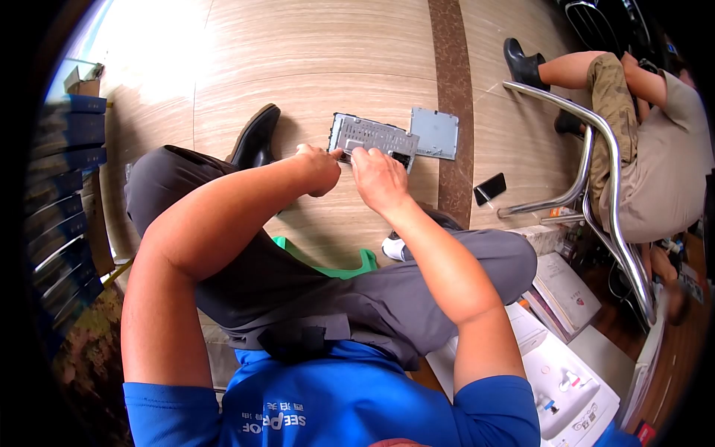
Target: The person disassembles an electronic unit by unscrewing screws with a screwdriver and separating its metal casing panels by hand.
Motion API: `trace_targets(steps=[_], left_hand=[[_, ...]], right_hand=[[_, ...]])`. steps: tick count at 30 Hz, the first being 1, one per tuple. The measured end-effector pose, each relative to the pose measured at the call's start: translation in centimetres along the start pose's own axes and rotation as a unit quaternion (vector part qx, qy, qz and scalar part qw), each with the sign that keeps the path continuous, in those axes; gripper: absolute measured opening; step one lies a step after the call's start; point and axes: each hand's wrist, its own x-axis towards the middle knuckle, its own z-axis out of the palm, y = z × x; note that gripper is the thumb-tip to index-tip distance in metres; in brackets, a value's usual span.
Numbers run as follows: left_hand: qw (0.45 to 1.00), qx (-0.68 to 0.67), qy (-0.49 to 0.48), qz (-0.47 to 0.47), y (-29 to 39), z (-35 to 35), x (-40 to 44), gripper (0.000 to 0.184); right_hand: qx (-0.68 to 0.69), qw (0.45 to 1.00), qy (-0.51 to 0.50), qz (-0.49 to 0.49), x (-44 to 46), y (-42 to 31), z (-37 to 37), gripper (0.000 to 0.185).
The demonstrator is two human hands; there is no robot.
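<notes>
On the floor in front of me lies a grey metal electronics chassis (376,135) with a slotted face and open internals along its near edge. My left hand (320,170) is at its near left corner, fingers curled, with the index finger reaching to the corner. Anything pinched in those fingers is too small or hidden to make out. My right hand (380,179) holds the near side of the chassis, fingertips bent over its edge. A flat grey metal cover plate (434,133) lies on the floor just right of the chassis, close to its right end.
A black phone (489,189) lies on the floor to the right. Beyond it, a person in beige (659,164) sits by a bent chrome tube frame (607,141). A green plastic piece (350,270) shows under my legs. Blue boxes (71,160) are stacked left; a white box (562,387) stands right.
</notes>
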Motion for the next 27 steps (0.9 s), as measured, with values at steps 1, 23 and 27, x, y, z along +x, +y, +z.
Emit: trace_targets(steps=[1,23,27], left_hand=[[1.0,0.0,0.004,-0.002,0.01,0.0,-0.01,0.058],[0.998,0.06,0.0,0.007,-0.23,0.14,-0.03,0.049],[0.998,0.063,0.0,0.005,-0.12,0.12,-0.07,0.048]], right_hand=[[-0.013,1.0,-0.002,-0.001,0.1,0.07,0.11,0.012],[0.035,0.998,0.043,0.006,-0.43,1.0,0.55,0.014],[0.05,0.997,0.059,-0.012,-0.48,1.04,0.52,0.014]])
